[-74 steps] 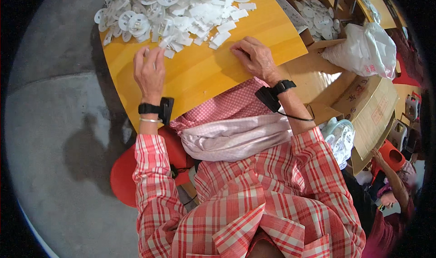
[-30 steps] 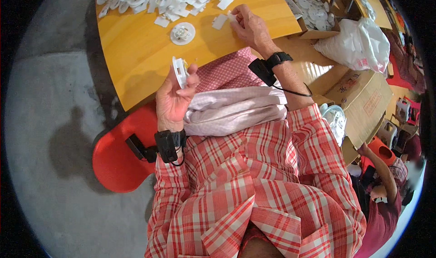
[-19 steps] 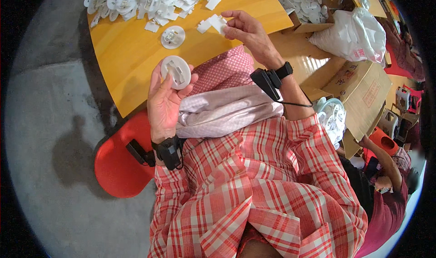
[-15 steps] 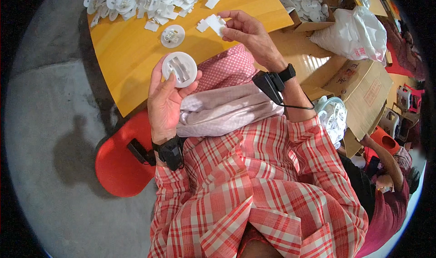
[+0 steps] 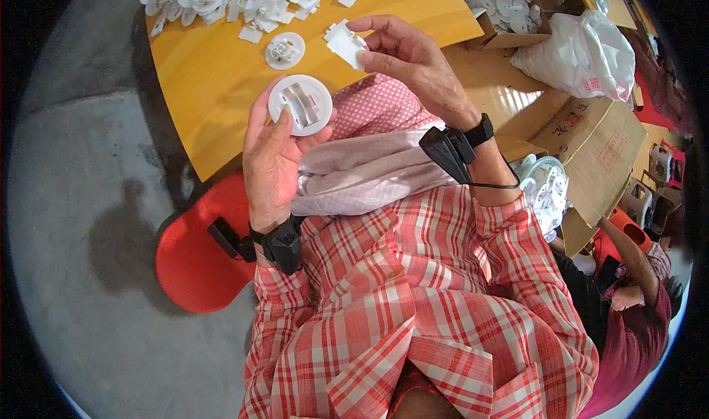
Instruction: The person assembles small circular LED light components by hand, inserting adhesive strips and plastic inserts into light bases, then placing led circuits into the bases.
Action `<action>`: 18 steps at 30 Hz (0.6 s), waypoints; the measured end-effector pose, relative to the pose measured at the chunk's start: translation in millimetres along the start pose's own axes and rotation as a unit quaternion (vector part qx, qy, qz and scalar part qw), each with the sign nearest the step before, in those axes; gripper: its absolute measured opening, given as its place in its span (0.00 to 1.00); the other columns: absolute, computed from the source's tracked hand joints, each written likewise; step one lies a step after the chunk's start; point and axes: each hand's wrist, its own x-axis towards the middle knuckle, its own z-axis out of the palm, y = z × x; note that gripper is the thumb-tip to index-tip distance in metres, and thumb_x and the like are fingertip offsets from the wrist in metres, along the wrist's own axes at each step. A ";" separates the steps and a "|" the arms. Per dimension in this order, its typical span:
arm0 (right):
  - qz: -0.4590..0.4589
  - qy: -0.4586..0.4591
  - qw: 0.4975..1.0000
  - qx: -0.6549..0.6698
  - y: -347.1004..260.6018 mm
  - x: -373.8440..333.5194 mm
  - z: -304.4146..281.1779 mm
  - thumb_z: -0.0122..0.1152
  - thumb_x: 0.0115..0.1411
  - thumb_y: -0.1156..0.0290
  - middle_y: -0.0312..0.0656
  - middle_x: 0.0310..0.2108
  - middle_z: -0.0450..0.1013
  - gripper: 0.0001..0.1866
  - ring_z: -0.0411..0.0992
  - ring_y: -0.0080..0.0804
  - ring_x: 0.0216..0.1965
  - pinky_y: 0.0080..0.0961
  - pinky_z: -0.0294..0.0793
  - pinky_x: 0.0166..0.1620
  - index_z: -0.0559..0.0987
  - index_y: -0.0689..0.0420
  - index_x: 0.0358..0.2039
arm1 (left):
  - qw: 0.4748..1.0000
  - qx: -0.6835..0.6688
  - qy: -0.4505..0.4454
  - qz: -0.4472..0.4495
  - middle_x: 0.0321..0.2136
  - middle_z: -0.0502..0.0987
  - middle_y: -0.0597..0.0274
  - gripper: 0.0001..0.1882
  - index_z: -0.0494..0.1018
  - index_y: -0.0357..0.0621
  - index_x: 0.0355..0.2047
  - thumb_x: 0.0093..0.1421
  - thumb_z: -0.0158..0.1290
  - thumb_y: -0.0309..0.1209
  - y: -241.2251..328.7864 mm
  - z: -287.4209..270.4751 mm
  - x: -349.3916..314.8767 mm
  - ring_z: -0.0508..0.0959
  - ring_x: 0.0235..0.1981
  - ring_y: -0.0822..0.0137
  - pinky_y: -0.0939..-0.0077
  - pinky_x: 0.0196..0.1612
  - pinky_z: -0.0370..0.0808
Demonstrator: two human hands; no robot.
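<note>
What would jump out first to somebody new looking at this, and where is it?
Probably the big heap of white plastic pieces across the far part of the yellow table. Nearer, two hands draw the eye: the left hand holds up a round white piece, the right hand a flat white piece. The red plaid shirt fills the lower middle.

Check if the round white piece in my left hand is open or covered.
Open: the round white piece shows an uncovered recess, shiny grey inside; your right hand holds a flat white piece apart.
</note>
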 end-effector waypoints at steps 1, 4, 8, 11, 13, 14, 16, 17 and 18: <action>0.016 -0.016 1.000 -0.011 -1.4 -1.5 0.2 0.57 0.58 0.71 0.33 0.36 0.70 0.16 0.68 0.19 0.37 0.16 0.68 0.43 0.71 0.61 0.46 | 1.000 0.000 0.001 0.000 0.47 0.69 0.47 0.24 0.53 0.37 0.57 0.62 0.44 0.29 -0.6 -0.8 -0.6 0.75 0.43 0.51 0.67 0.40 0.77; 0.025 -0.030 0.999 0.029 -2.3 -3.6 4.3 0.56 0.58 0.74 0.34 0.36 0.71 0.13 0.69 0.19 0.38 0.17 0.69 0.43 0.72 0.60 0.44 | 0.999 0.036 0.009 -0.004 0.43 0.71 0.50 0.22 0.57 0.37 0.54 0.62 0.45 0.34 -3.4 -4.1 -1.5 0.77 0.39 0.59 0.71 0.35 0.78; -0.026 -0.030 0.998 -0.041 2.1 -3.2 10.2 0.55 0.57 0.79 0.33 0.34 0.72 0.09 0.69 0.19 0.38 0.20 0.70 0.43 0.74 0.60 0.40 | 0.995 0.065 0.037 -0.059 0.26 0.75 0.57 0.21 0.66 0.39 0.43 0.62 0.44 0.45 -6.0 -3.6 0.7 0.75 0.23 0.69 0.79 0.23 0.73; -0.131 -0.079 0.973 -0.175 -5.5 -1.4 12.8 0.55 0.55 0.83 0.35 0.34 0.73 0.08 0.70 0.22 0.39 0.21 0.70 0.44 0.75 0.60 0.35 | 0.988 0.083 0.008 -0.128 0.16 0.73 0.59 0.23 0.69 0.41 0.37 0.61 0.43 0.50 -2.9 1.3 -1.2 0.71 0.13 0.71 0.82 0.17 0.68; -0.204 -0.131 0.936 -0.254 -9.1 0.2 13.8 0.55 0.53 0.84 0.37 0.36 0.73 0.07 0.71 0.27 0.40 0.22 0.71 0.44 0.76 0.59 0.32 | 0.982 0.094 0.009 -0.163 0.14 0.72 0.60 0.24 0.69 0.40 0.35 0.61 0.43 0.51 -3.6 1.0 -2.6 0.69 0.11 0.72 0.82 0.14 0.66; -0.203 -0.131 0.936 -0.254 -9.8 0.4 14.5 0.55 0.53 0.84 0.37 0.36 0.73 0.07 0.71 0.27 0.40 0.22 0.71 0.44 0.76 0.59 0.32 | 0.981 0.121 -0.016 -0.151 0.14 0.72 0.60 0.24 0.70 0.40 0.34 0.61 0.43 0.51 -4.9 0.3 -3.0 0.69 0.10 0.72 0.82 0.14 0.66; -0.254 -0.157 0.913 -0.279 -10.3 1.3 17.3 0.54 0.53 0.85 0.39 0.37 0.73 0.11 0.71 0.30 0.42 0.23 0.71 0.43 0.76 0.57 0.35 | 0.978 0.148 -0.041 -0.140 0.13 0.71 0.59 0.24 0.70 0.39 0.33 0.61 0.44 0.51 -6.1 0.6 -3.9 0.69 0.10 0.72 0.83 0.14 0.66; -0.254 -0.157 0.913 -0.278 -9.8 0.4 20.0 0.54 0.53 0.85 0.39 0.37 0.73 0.11 0.71 0.30 0.42 0.23 0.71 0.43 0.76 0.57 0.35 | 0.983 0.137 -0.029 -0.119 0.14 0.72 0.60 0.22 0.70 0.39 0.32 0.60 0.45 0.49 -6.7 2.4 -4.5 0.70 0.11 0.72 0.83 0.14 0.67; -0.235 -0.115 0.929 -0.260 -8.8 -1.9 23.3 0.53 0.54 0.84 0.39 0.37 0.73 0.11 0.72 0.29 0.41 0.23 0.72 0.43 0.76 0.58 0.37 | 0.987 0.127 -0.016 -0.099 0.14 0.72 0.61 0.20 0.70 0.39 0.31 0.60 0.47 0.47 -7.6 4.1 -5.0 0.71 0.11 0.72 0.83 0.15 0.67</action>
